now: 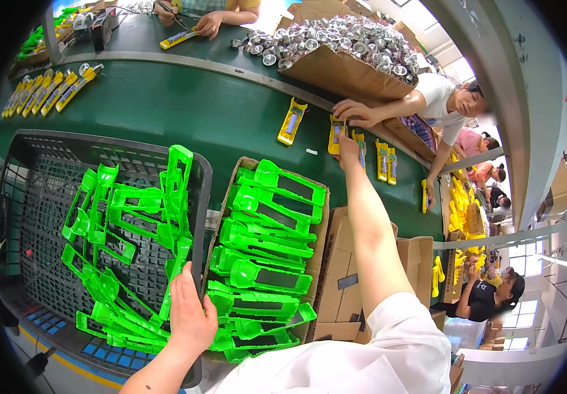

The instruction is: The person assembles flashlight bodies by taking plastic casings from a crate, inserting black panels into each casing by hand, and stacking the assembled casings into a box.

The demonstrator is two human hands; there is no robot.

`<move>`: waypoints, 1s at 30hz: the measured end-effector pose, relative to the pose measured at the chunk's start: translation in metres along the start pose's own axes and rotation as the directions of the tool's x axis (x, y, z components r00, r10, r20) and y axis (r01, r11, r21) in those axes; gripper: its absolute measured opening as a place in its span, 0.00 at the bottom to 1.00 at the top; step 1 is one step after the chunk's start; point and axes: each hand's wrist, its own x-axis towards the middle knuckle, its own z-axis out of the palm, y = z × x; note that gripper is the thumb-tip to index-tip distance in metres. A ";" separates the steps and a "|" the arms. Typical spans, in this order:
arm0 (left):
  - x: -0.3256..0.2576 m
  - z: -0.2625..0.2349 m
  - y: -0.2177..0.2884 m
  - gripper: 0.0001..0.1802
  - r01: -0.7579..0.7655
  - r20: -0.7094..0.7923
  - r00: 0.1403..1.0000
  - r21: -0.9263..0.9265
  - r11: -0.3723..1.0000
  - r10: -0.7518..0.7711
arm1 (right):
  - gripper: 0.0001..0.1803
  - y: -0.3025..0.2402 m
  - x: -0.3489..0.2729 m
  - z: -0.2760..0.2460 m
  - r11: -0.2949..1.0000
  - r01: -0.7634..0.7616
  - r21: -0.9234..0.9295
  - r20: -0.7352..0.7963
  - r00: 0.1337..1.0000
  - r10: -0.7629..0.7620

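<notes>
My left hand (193,316) is at the right wall of a black plastic crate (208,190). Its fingers are stretched out against a green plastic housing (177,266), the thumb apart from it. Several more green housings (103,289) lie jumbled in the crate. My right arm reaches far over the green belt, and the right hand (348,151) has its fingers closed on the lower end of a yellow plastic housing (336,131) with parts inside. A co-worker's hand (357,113) is at that housing's upper end; the exact finger contact is hard to make out.
A cardboard box (323,230) of stacked green housings stands beside the crate. Yellow housings (291,121) lie along the belt (198,98), with a row at far left. Behind, a large carton (342,72) is heaped with silvery reflector cups. Several people work at right.
</notes>
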 end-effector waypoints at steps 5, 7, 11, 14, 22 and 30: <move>0.002 -0.001 0.003 0.34 0.005 0.017 1.000 -0.015 1.000 -0.005 | 0.14 0.008 -0.009 -0.007 0.995 0.081 0.063 0.129 0.988 -0.088; 0.003 -0.001 0.004 0.34 -0.004 0.019 1.000 0.003 1.000 0.004 | 0.14 0.018 -0.013 -0.013 0.993 0.030 0.115 0.167 0.985 -0.049; 0.003 0.000 0.004 0.35 -0.002 0.013 1.000 0.040 0.999 0.002 | 0.15 0.024 -0.036 -0.019 0.879 -0.124 0.460 0.253 0.968 0.004; 0.004 -0.001 0.004 0.35 -0.003 0.011 1.000 0.018 1.000 0.002 | 0.16 0.026 -0.031 -0.023 0.939 -0.017 0.343 0.234 0.970 -0.067; 0.004 0.000 0.004 0.35 0.002 0.017 1.000 -0.003 1.000 -0.002 | 0.13 0.039 -0.019 -0.022 0.901 -0.029 0.432 0.167 0.985 -0.048; 0.006 0.000 0.003 0.35 -0.006 0.022 1.000 0.003 1.000 0.006 | 0.28 0.029 -0.005 -0.023 0.965 0.251 0.079 -0.341 0.916 -0.210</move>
